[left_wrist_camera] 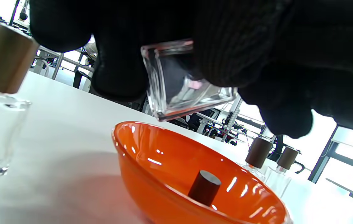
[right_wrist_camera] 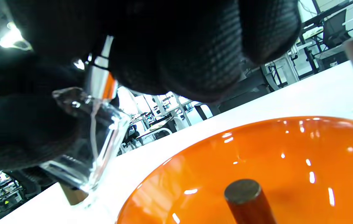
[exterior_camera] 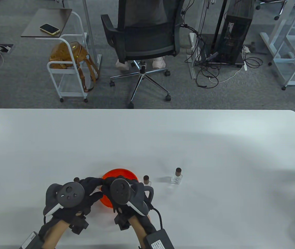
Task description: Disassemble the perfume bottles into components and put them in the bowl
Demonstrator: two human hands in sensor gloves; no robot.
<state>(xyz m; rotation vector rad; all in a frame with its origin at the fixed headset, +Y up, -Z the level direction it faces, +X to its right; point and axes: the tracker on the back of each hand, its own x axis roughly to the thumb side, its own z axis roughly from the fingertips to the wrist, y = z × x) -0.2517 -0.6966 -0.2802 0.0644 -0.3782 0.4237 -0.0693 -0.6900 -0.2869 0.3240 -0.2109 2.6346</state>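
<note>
Both hands meet over the orange bowl (exterior_camera: 130,174) near the table's front edge. My left hand (exterior_camera: 94,183) holds a clear glass bottle (left_wrist_camera: 182,84) by its body, just above the bowl's rim (left_wrist_camera: 123,140). My right hand (exterior_camera: 109,183) pinches the silver spray collar (right_wrist_camera: 100,77) on that bottle's neck; its fingers (right_wrist_camera: 179,46) curl over it. A dark brown cap (left_wrist_camera: 204,186) lies inside the bowl. The trackers hide the held bottle in the table view.
Two capped bottles stand right of the bowl, one close (exterior_camera: 146,180) and one farther (exterior_camera: 177,177). Another capped bottle (left_wrist_camera: 2,93) stands left of the bowl, only its cap (exterior_camera: 76,179) showing from above. An office chair (exterior_camera: 142,39) is beyond the table's far edge.
</note>
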